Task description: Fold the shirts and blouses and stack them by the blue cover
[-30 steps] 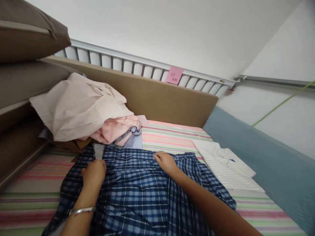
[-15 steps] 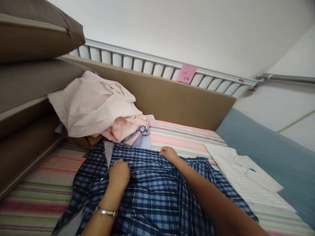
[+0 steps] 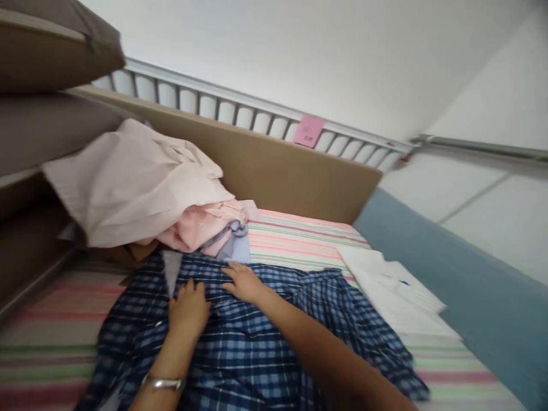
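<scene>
A blue plaid shirt [image 3: 257,354] lies spread out on the striped bed sheet [image 3: 299,240]. My left hand [image 3: 188,308], with a silver bracelet on its wrist, rests flat on the shirt near the collar, fingers stretched out. My right hand [image 3: 242,282] lies flat beside it on the upper edge of the shirt, fingers extended toward the left. Both hands press on the cloth and hold nothing. The picture is somewhat blurred by motion.
A heap of pale pink and lilac clothes [image 3: 145,194] sits at the back left. A folded white striped shirt [image 3: 398,297] lies at the right. Brown cushions [image 3: 43,85] stack on the left, a tan headboard [image 3: 274,165] and a blue pad [image 3: 449,285] border the bed.
My right hand has slid left along the shirt's top edge, close to my left hand. The left hand shifted a little left. The camera view swung.
</scene>
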`<state>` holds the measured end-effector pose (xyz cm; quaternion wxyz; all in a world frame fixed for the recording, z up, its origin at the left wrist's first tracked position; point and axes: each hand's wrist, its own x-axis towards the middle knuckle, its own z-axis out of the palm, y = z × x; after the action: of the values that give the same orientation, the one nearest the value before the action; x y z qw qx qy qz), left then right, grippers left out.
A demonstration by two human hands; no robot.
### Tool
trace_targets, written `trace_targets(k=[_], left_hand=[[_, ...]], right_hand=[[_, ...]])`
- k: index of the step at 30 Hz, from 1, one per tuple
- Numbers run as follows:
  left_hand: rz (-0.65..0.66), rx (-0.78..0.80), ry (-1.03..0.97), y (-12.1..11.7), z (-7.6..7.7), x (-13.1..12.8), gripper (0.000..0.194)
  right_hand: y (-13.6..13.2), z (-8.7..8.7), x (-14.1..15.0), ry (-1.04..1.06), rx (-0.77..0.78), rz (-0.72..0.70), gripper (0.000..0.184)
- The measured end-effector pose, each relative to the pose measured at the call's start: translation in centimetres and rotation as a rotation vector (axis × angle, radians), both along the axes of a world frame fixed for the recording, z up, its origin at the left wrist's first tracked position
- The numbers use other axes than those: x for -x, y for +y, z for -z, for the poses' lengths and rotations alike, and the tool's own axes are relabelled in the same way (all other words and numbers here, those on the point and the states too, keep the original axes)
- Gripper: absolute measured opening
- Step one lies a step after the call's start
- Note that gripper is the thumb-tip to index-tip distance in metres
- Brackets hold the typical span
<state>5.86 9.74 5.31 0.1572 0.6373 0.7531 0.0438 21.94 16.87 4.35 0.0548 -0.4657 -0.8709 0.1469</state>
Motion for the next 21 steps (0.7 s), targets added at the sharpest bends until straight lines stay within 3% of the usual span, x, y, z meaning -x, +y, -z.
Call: trace_targets(k=[3, 7, 9, 11, 14, 17, 19, 21], left_hand=[[0.017, -0.101, 0.011, 0.8, 0.5, 0.0, 0.044], [0.195, -0.263, -0.144, 1.3, 0.7, -1.1, 0.042], [0.291, -0.296, -0.286, 1.2, 0.7, -1.8, 0.039], [0.355, -0.315, -0.443, 0.8, 0.6, -2.4, 0.036], [0.373, -0.298, -0.667, -0.5, -0.1, -3.5, 0.034], [0.347, -0.220, -0.836, -3.6, -1.1, -5.8, 0.033], [0.363, -0.133, -0.939, -7.1, -1.3, -7.8, 0.034], [0.406, 0.019, -1.028, -11.3, -0.8, -9.8, 0.037]], right_hand=[[-3.5, -2.3, -2.3, 0.211, -0.054, 0.049, 0.042], [-13.9, -4.3, -8.6, 0.463, -0.021, 0.237, 0.026], [-20.0, -3.7, -12.6, 0.496, 0.070, 0.405, 0.025], [-25.6, -2.1, -16.5, 0.463, 0.210, 0.560, 0.024], [-31.4, 1.0, -20.4, 0.374, 0.411, 0.786, 0.020], [-33.3, 2.7, -21.3, 0.412, 0.500, 0.893, 0.046], [-32.8, 3.0, -20.7, 0.538, 0.520, 0.933, 0.061], [-31.9, 3.4, -19.8, 0.638, 0.609, 1.011, 0.062]])
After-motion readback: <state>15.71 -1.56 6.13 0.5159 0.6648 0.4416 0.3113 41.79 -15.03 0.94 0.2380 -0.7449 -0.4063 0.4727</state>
